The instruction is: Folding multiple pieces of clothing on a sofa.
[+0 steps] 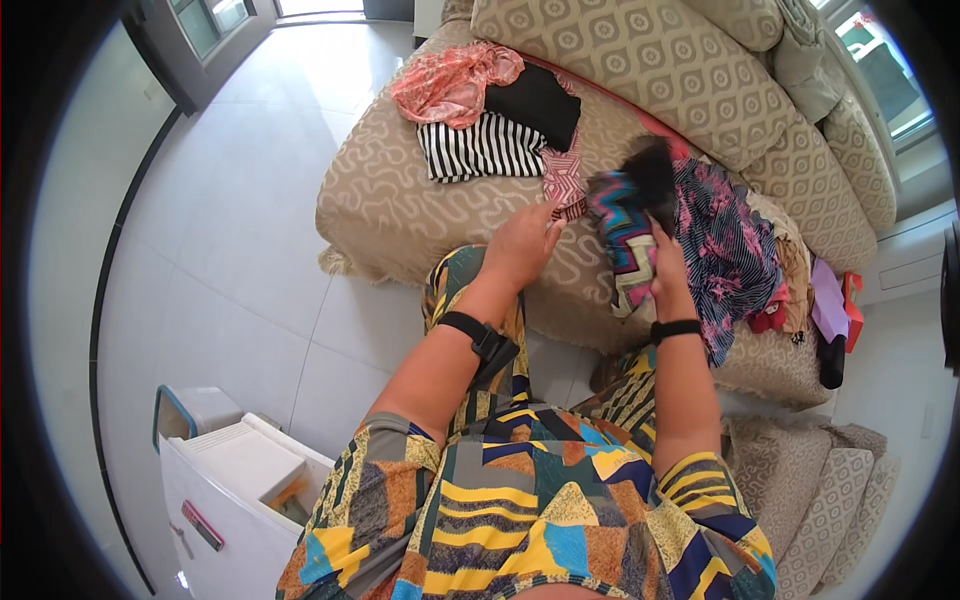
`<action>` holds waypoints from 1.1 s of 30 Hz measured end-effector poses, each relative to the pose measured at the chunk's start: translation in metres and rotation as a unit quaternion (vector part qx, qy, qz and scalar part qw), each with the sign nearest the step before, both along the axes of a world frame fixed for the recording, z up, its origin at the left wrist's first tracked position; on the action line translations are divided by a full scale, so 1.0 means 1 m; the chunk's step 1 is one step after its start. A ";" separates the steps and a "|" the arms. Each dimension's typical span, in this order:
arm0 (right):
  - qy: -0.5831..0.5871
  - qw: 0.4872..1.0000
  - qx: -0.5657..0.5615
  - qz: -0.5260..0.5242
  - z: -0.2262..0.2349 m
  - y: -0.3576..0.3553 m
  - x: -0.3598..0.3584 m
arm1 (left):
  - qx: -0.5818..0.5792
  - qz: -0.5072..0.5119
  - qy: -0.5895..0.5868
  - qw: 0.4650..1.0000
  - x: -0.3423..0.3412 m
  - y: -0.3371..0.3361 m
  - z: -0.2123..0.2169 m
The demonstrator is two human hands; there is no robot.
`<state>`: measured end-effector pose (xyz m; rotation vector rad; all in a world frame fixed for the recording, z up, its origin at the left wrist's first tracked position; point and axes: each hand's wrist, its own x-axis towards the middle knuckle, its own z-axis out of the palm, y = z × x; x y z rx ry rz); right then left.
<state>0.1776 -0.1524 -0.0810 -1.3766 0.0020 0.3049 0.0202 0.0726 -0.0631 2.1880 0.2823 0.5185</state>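
Note:
My right hand (668, 268) is closed around the edge of a folded garment (630, 250) with a multicoloured zigzag print, held above the couch seat. A dark, blurred piece of cloth (652, 180) hangs at the garment's far end. To the left, my left hand (522, 243) has its fingertips pressed together beside a pink patterned cloth (562, 175) and a dark reddish strip. Which cloth they pinch, I cannot tell. Just beyond lie a black-and-white striped garment (480, 146), a folded black garment (535, 105) and a coral-pink printed cloth (455, 85).
A beige patterned couch (375, 205) with back cushions (650, 75) spans the far side. On its right lie a navy-and-pink garment (725, 245), tan cloth (795, 275), a lilac piece (828, 300) and a red box (853, 310). White furniture (235, 480) stands at lower left.

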 end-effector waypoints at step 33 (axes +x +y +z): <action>-0.297 0.803 -0.418 0.304 0.074 0.037 0.024 | 0.083 -0.081 0.052 0.992 0.002 0.000 -0.017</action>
